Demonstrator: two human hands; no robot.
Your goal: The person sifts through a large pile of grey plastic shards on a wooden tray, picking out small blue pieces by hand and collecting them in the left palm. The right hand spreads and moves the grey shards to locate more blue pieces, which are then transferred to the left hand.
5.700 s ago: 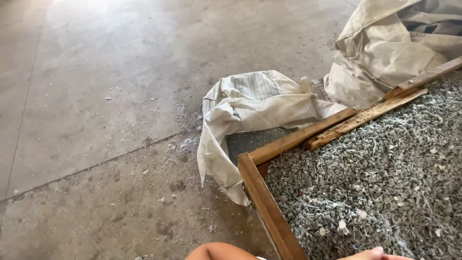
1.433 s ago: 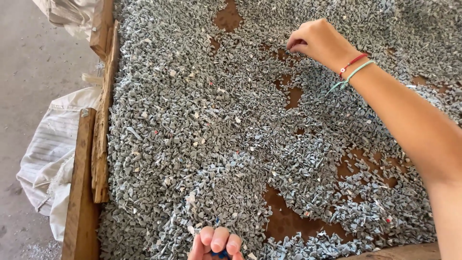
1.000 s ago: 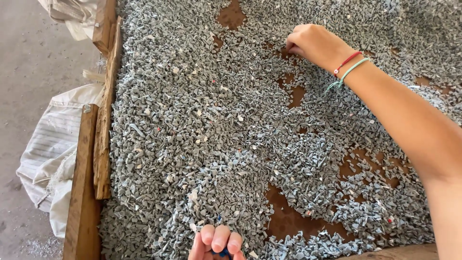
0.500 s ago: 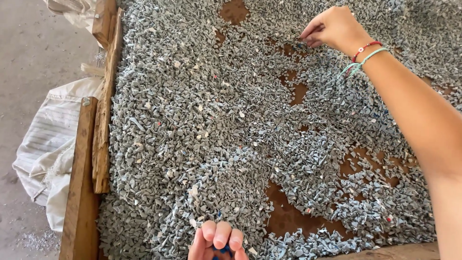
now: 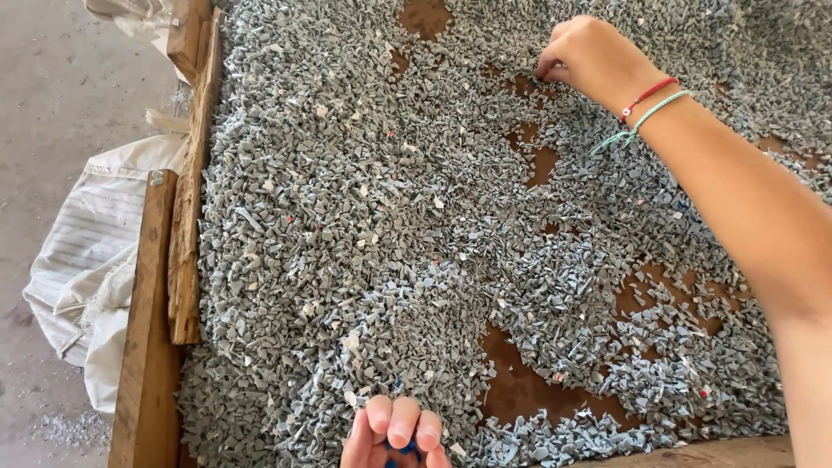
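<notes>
Across the wooden sorting table [image 5: 147,347] lies a thick spread of grey plastic flakes [image 5: 347,243], with scattered white bits [image 5: 321,110] and a few red specks among them, and bare brown patches of the table bottom [image 5: 511,390] showing through where the layer is thin. The right hand [image 5: 589,56] is stretched to the far side of the spread, knuckles up, its fingertips drawn together and pressed down into the flakes beside one of the brown patches; whether they have pinched a piece cannot be told, since the tips are hidden behind the knuckles. A red string bracelet [image 5: 650,89] and a pale green one [image 5: 646,121] circle that wrist. The left hand [image 5: 394,433] sits at the near edge of the view, fingers curled shut, with small blue pieces [image 5: 406,452] showing under its fingertips; most of the hand is cut off by the frame. A rough wooden plank [image 5: 195,173] rests along the table's left rim. Beyond that rim, a pale woven sack [image 5: 87,251] lies crumpled on the concrete floor [image 5: 61,87], with a few stray flakes spilled near it.
</notes>
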